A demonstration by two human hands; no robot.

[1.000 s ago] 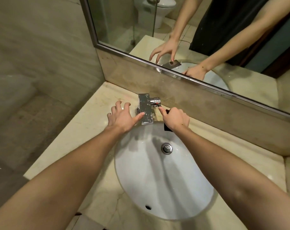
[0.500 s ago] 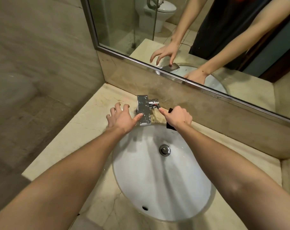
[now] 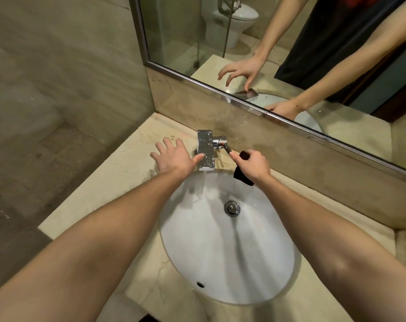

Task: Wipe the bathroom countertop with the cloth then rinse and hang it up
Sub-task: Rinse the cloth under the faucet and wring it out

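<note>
A chrome faucet [image 3: 205, 149] stands at the back of the white oval sink [image 3: 229, 256], set in a beige marble countertop [image 3: 118, 173]. My left hand [image 3: 174, 156] lies flat on the counter left of the faucet, fingers spread, thumb touching the spout. My right hand [image 3: 253, 165] is closed around a small dark cloth [image 3: 241, 175] that sticks out above and below the fist. Its index finger touches the tip of the faucet's lever handle [image 3: 225, 146]. Water appears to run from the spout into the basin.
A mirror [image 3: 290, 54] with a metal frame runs along the back wall above a marble backsplash [image 3: 290, 145] and reflects my arms and a toilet. The sink drain [image 3: 232, 207] is in the bowl. A tiled wall stands to the left.
My view has shifted slightly. Both hands stay by the faucet; the right index finger stays on the lever. Water now seems to fall into the basin.
</note>
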